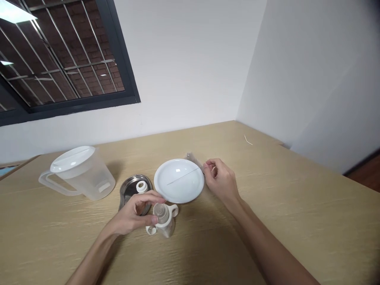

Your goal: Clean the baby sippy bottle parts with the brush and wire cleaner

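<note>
My left hand point(133, 213) has thumb and fingers round the translucent top of a small white two-handled baby bottle point(168, 229), which stands on the table. The bottle tilts slightly in view, and its near handle is partly under my thumb. My right hand point(221, 178) is closed in a pinch on one end of a long, thin needle-like rod point(184, 175). The rod reaches left over a white oval bowl point(179, 164); whether it touches the bowl I cannot tell. Beyond my left fingers, a white ring-shaped cap point(141, 187) sits in a steel kidney dish point(130, 183).
A translucent lidded jug point(92, 178) stands at the left, its handle facing left. Behind the bowl lies a crumpled clear wrapper point(191, 156), partly hidden. A thin bent white strip point(247, 140) rests on the table point(285, 206) near the wall. A barred window is at upper left.
</note>
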Motion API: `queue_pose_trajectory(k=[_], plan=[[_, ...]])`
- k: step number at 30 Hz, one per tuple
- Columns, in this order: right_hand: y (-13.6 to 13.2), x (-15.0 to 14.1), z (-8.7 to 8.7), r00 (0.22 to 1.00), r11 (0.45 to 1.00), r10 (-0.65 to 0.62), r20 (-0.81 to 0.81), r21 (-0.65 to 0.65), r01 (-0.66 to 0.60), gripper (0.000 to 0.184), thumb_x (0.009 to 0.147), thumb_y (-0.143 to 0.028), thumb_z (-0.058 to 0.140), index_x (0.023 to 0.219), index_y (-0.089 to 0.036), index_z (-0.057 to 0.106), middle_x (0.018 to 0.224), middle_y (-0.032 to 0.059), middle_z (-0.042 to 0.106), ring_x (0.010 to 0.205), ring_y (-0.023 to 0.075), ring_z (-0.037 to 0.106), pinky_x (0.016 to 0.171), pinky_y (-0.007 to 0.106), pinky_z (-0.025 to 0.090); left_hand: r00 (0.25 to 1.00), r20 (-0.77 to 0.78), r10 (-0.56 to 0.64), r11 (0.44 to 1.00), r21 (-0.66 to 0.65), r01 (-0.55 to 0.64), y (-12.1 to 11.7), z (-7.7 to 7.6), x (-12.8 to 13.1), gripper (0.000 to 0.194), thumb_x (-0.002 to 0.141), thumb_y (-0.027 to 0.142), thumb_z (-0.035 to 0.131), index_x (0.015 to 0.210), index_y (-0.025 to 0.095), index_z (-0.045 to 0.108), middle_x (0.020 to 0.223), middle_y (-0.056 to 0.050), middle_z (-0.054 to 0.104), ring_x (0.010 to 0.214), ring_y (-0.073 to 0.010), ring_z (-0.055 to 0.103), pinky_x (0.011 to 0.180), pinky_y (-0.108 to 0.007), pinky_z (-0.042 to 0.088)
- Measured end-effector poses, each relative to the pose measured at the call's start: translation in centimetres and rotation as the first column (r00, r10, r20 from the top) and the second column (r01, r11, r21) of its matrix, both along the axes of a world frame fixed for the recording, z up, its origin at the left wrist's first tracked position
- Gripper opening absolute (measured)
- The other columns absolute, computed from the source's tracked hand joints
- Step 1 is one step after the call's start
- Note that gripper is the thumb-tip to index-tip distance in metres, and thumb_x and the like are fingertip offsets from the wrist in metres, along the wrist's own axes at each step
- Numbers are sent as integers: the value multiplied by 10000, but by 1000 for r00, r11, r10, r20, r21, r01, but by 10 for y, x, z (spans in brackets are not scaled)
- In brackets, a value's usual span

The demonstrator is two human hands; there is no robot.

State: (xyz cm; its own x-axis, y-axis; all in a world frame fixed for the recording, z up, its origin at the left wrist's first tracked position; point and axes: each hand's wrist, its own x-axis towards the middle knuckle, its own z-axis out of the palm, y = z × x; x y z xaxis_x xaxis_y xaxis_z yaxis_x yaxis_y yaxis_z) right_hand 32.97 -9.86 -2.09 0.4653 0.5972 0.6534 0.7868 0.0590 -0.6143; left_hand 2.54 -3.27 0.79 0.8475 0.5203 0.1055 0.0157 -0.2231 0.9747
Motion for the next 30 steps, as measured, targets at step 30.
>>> queue_pose_trajectory(k=[30], plan=[[0, -2, -9, 1000, 1000, -24, -8, 5, 24, 317, 915, -507, 559, 903, -198, 626, 699, 16, 634, 546, 146, 544, 591, 292, 452, 998, 54, 40, 999, 22, -41, -15, -22, 9, 422, 684, 76, 659, 1093, 174, 692, 1183, -96, 721, 1040, -255, 655, 884, -332, 512]])
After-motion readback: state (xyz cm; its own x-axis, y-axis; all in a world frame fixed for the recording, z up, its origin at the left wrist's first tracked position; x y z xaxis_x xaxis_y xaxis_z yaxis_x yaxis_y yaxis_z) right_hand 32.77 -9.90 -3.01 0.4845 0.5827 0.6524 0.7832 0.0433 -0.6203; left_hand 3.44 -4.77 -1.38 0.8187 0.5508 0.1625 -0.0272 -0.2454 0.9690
